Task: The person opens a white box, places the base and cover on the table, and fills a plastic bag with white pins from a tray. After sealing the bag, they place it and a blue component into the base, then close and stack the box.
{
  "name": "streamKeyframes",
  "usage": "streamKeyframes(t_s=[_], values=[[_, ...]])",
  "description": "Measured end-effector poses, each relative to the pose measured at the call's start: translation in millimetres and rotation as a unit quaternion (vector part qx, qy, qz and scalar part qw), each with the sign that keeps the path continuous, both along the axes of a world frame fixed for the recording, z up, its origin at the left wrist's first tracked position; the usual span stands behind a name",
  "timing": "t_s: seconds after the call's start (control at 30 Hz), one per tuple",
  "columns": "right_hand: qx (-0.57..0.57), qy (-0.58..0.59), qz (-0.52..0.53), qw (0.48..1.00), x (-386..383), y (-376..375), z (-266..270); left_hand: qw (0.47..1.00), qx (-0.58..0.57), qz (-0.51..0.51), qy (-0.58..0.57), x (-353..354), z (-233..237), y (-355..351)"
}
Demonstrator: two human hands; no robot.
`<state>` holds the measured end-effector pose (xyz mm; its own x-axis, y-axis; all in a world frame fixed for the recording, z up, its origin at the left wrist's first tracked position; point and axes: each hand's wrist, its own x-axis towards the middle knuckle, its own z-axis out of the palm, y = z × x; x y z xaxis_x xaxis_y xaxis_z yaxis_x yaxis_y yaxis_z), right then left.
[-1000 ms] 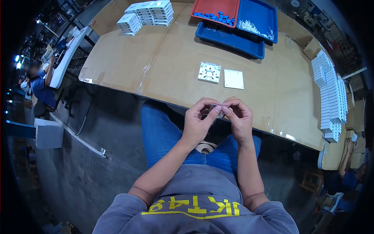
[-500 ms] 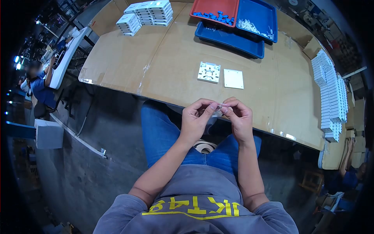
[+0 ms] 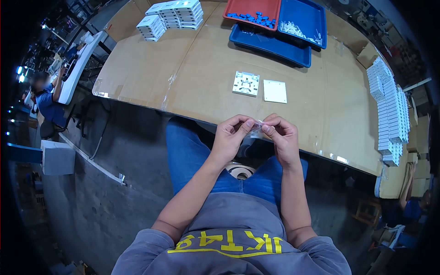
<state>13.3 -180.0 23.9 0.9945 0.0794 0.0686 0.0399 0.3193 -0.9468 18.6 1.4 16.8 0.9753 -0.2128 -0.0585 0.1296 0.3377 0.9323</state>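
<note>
Head view: left hand (image 3: 231, 137) and right hand (image 3: 285, 140) are pinching clear plastic (image 3: 255, 132) near frame centre.
Each narrow grip is holding its upper edge, seemingly keeping the flimsy material steady.

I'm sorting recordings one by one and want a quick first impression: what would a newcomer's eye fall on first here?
Probably the red tray of blue pieces at the far side of the table, beside a blue tray. At the near edge, the left hand and right hand pinch thin clear plastic. White stacks stand far left and along the right edge.
</note>
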Motion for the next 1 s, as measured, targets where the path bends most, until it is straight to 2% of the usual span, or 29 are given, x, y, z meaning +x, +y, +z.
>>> streamKeyframes(t_s=[0.03,0.13,0.17,0.27,0.33,0.43,0.53,0.63,0.73,0.77,1.0], values=[[0.0,-0.006,-0.002,1.0,1,0,0,1.0,0.005,-0.002,0.011,1,0,0],[-0.014,-0.066,0.009,0.998,2,-1,0,0.979,-0.083,-0.07,0.174,9,4,14],[-0.028,-0.073,0.012,0.997,2,-2,-1,0.976,-0.044,-0.101,0.188,11,-3,18],[-0.051,-0.09,0.026,0.994,2,-4,-4,0.977,-0.078,-0.123,0.155,5,-20,24],[-0.043,-0.097,0.04,0.994,2,-8,-5,0.979,-0.071,-0.096,0.163,4,-17,24],[-0.071,-0.075,0.03,0.994,2,-12,0,0.984,-0.053,-0.051,0.165,5,-12,22],[-0.052,0.023,0.035,0.998,0,-14,9,0.99,-0.042,-0.013,0.136,6,-15,20],[-0.099,0.024,0.036,0.994,-1,-7,10,0.993,-0.041,0.003,0.108,5,-15,15],[-0.072,0.036,0.074,0.994,-3,-1,7,0.996,-0.03,0.015,0.086,3,-14,10],[-0.073,0.038,0.056,0.995,-1,1,1,0.996,-0.024,0.021,0.079,2,-14,9],[-0.063,0.056,0.041,0.996,0,6,-3,0.998,0.011,-0.023,0.065,3,-19,13]])
